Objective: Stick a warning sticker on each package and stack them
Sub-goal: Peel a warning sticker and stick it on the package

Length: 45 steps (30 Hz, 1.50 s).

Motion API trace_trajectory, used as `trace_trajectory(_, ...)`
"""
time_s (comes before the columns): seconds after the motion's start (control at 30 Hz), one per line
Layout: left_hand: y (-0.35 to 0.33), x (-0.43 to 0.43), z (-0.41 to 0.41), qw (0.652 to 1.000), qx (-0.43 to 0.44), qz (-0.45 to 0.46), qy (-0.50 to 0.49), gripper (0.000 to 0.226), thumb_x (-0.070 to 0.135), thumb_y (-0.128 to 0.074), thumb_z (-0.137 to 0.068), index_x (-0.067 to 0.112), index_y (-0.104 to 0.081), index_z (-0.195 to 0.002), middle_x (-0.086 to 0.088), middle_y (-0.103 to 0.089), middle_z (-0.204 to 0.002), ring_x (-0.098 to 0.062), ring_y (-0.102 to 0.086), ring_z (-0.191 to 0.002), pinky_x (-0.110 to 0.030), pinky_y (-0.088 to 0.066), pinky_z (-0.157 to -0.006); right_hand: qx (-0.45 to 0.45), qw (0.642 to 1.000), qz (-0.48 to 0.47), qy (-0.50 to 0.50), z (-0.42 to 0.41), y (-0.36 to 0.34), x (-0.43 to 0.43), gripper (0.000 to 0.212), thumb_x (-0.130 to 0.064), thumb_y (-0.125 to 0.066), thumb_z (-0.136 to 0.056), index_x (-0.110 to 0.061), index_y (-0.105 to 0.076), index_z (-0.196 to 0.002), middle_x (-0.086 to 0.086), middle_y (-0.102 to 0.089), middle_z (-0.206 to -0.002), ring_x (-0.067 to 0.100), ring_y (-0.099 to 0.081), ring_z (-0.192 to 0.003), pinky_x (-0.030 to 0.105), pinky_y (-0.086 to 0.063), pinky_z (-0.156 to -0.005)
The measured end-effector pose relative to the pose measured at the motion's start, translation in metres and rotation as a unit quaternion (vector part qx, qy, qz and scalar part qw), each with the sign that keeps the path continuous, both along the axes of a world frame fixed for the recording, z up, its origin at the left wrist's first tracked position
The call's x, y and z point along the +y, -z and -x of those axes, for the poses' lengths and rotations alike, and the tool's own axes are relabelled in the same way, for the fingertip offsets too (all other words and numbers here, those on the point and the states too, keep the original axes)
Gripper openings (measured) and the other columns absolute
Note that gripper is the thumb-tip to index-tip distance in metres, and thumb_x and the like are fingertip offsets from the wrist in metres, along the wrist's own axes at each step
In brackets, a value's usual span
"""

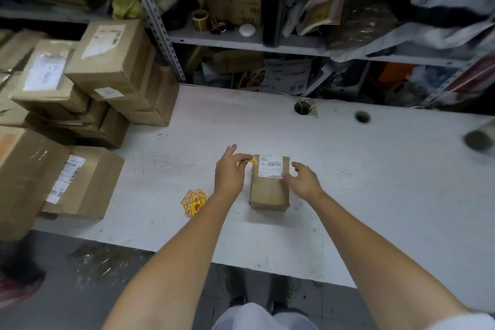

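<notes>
- The small brown package lies flat on the white desk, straight in front of the person and well apart from the cartons heaped at the desk's left end.
- Its long axis runs away from the person, near end towards the desk edge and far end towards the shelf. The white shipping label sits across the far end.
- The left hand pinches a yellow warning sticker between thumb and fingertips, and only a small folded-looking corner of it shows. It is at the package's far left corner, just beside the label. I'd guess that spot is chosen so the barcode stays uncovered (whether the sticker touches the cardboard yet, I can't tell from here).
- The right hand is loosely spread, thumb on the top face near the label and fingers by the right edge. It looks to be steadying the package so it won't slide under the press.
- The spare stickers lie fanned on the desk just left of the left forearm, within easy reach for the next package.
- This package is not stickered yet, and stacking comes after that.
</notes>
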State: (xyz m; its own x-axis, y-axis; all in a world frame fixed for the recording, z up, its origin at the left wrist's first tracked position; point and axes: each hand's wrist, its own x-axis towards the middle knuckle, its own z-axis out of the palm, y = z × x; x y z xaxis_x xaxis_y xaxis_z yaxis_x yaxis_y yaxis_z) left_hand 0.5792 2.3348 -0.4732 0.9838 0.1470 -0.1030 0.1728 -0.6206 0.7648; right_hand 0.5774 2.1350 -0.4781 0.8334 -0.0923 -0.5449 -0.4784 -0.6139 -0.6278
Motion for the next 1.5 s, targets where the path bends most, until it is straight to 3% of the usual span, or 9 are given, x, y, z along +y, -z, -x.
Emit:
trace_trajectory(0.1,-0.007,-0.020,-0.011,0.998,0.020,0.058,-0.002,0.033,-0.003,-0.053,-0.094,0.018,-0.077,-0.105,-0.011,-0.043,-0.151,-0.026,-0.037,-0.141,-0.029,-0.031,-0.112,-0.082,0.997,0.015,0.004,-0.009,-0.012,0.004,0.042,-0.029,-0.055,-0.098,-0.009,-0.057,-0.135,0.009,-0.062,-0.132,0.024,-0.058,-0.119,0.030,-0.044,-0.096)
trace_trajectory(0.3,-0.012,-0.046,-0.020,0.989,0.059,0.135,0.016,0.039,-0.011,-0.050,-0.090,0.013,-0.077,-0.104,-0.010,-0.050,-0.146,-0.024,-0.045,-0.135,-0.028,-0.036,-0.111,-0.035,0.979,-0.176,0.093,-0.023,-0.026,0.017,0.016,-0.012,-0.056,-0.096,-0.005,-0.071,-0.094,0.001,-0.063,-0.079,0.020,-0.059,-0.071,0.033,-0.050,-0.070)
trace_trajectory(0.5,-0.010,-0.044,-0.023,0.980,0.101,0.169,0.001,0.046,-0.005,-0.051,-0.093,0.022,-0.064,-0.127,-0.004,-0.065,-0.128,-0.017,-0.060,-0.115,-0.020,-0.050,-0.090,-0.045,0.973,-0.175,0.146,-0.026,-0.024,0.013,0.008,-0.003,-0.058,-0.095,-0.005,-0.065,-0.091,0.011,-0.063,-0.081,0.018,-0.057,-0.063,0.035,-0.052,-0.065)
trace_trajectory(0.57,-0.011,-0.044,-0.026,0.968,0.139,0.205,-0.026,0.043,0.005,-0.054,-0.094,0.023,-0.058,-0.133,-0.003,-0.070,-0.117,-0.018,-0.065,-0.106,-0.032,-0.054,-0.092,-0.045,0.974,-0.172,0.142,-0.027,-0.021,0.011,0.009,-0.004,-0.058,-0.095,-0.006,-0.065,-0.090,0.011,-0.064,-0.082,0.020,-0.056,-0.063,0.038,-0.054,-0.068)
trace_trajectory(0.77,-0.023,-0.053,-0.031,0.935,0.201,0.285,-0.059,0.027,0.011,-0.048,-0.093,0.012,-0.073,-0.103,-0.009,-0.074,-0.095,-0.023,-0.071,-0.094,-0.037,-0.055,-0.087,-0.046,0.981,-0.139,0.123,-0.029,-0.019,0.010,0.007,-0.006,-0.060,-0.094,-0.006,-0.067,-0.095,0.008,-0.065,-0.086,0.017,-0.059,-0.066,0.039,-0.058,-0.075)
trace_trajectory(1.07,-0.018,-0.046,-0.032,0.960,0.168,0.223,0.011,0.020,0.009,-0.058,-0.096,0.013,-0.068,-0.113,-0.011,-0.069,-0.108,-0.030,-0.067,-0.102,-0.046,-0.055,-0.093,-0.070,0.985,-0.129,0.089,-0.033,-0.024,0.006,0.009,-0.012,-0.069,-0.087,-0.015,-0.067,-0.096,0.004,-0.065,-0.080,0.027,-0.067,-0.085,0.045,-0.058,-0.083)
trace_trajectory(1.27,-0.024,-0.045,-0.035,0.955,0.190,0.226,-0.015,0.049,0.017,-0.065,-0.093,0.033,-0.048,-0.136,-0.007,-0.068,-0.108,-0.021,-0.066,-0.098,-0.035,-0.055,-0.085,-0.088,0.984,-0.128,0.089,-0.039,-0.029,0.006,0.007,-0.007,-0.064,-0.093,-0.012,-0.069,-0.090,0.004,-0.068,-0.084,0.018,-0.063,-0.072,0.040,-0.060,-0.080)
trace_trajectory(1.4,-0.020,-0.042,-0.033,0.936,0.226,0.259,-0.073,0.012,0.014,-0.066,-0.092,0.017,-0.062,-0.103,-0.009,-0.069,-0.109,-0.019,-0.070,-0.091,-0.043,-0.056,-0.090,-0.089,0.978,-0.137,0.132,-0.036,-0.028,0.007,0.012,-0.005,-0.063,-0.092,-0.015,-0.066,-0.085,0.005,-0.069,-0.086,0.020,-0.064,-0.073,0.039,-0.059,-0.079)
trace_trajectory(1.5,-0.019,-0.042,-0.031,0.926,0.213,0.297,-0.089,0.005,0.010,-0.059,-0.096,0.015,-0.061,-0.096,-0.009,-0.071,-0.102,-0.021,-0.071,-0.090,-0.037,-0.055,-0.081,-0.059,0.987,-0.121,0.091,-0.030,-0.023,0.007,0.015,-0.004,-0.064,-0.086,-0.015,-0.066,-0.077,0.008,-0.069,-0.083,0.020,-0.062,-0.070,0.045,-0.057,-0.079)
